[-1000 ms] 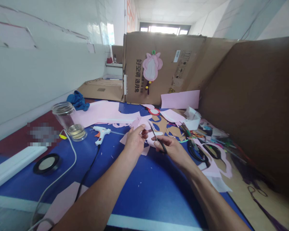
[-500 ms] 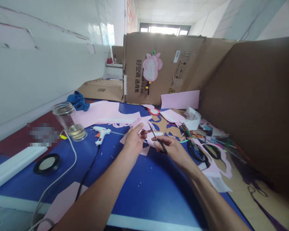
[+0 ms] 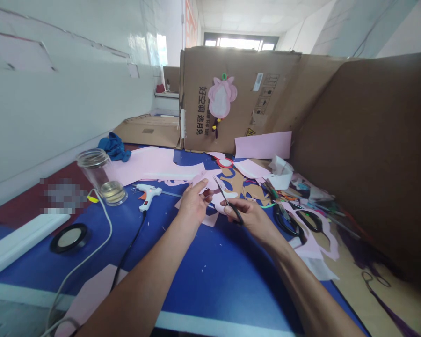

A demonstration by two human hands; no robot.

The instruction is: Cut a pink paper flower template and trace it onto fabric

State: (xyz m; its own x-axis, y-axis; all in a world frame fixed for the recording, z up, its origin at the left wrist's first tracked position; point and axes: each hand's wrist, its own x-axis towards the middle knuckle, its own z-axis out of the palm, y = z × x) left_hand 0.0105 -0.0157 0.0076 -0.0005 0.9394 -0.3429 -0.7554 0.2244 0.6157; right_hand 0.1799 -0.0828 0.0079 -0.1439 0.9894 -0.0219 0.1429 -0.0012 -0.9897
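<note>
My left hand pinches a piece of pink paper between thumb and fingers over the blue table. Black-handled scissors are in my right hand, with their blades pointing up and left against the paper's edge. How far the blades are spread is hard to see. A white glue gun lies to the left of my left hand. Right of my right hand is another pair of black-handled scissors, beside pink paper scraps.
A glass jar, black tape roll and white cable occupy the left side. Pink sheets and brown cut-outs lie farther back. Cardboard panels rise behind and right, one bearing a pink paper ornament.
Both hands stay almost where they were, holding the paper and scissors. Any movement of the blades is too slight to make out.
</note>
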